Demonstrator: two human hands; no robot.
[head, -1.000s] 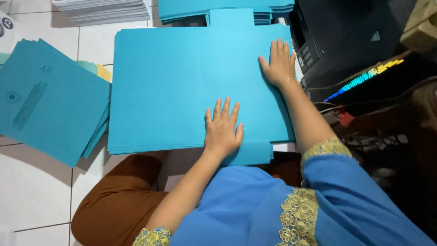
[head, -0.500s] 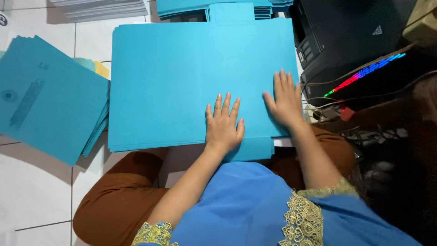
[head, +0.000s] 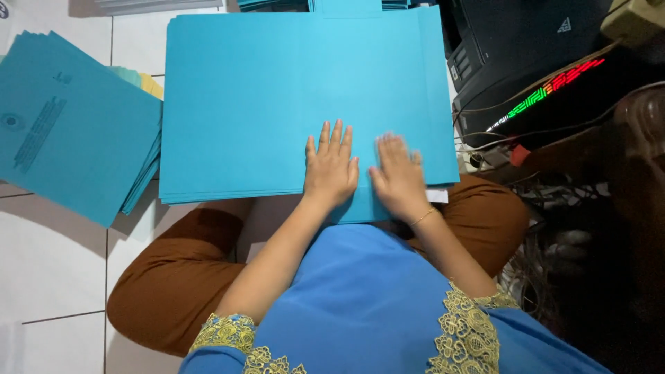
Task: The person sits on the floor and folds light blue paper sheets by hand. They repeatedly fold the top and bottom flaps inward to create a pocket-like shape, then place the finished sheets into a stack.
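White tiled floor (head: 55,256), our hands flat on the big blue folder (head: 277,97).

Left hand (head: 331,166) and motion-blurred right hand (head: 398,176) press open-palmed near its lower edge, grasping nothing; the folder's top is cut off.

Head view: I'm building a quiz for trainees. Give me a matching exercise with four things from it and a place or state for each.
Things:
1. left hand
2. right hand
3. stack of printed blue folders
4. black machine

Places or states:
A. right of the big blue sheet
B. blurred, flat on the sheet's near edge
C. left on the tiled floor
D. flat, fingers spread, sharp

Pairs: 1-D, 2-B, 3-C, 4-A
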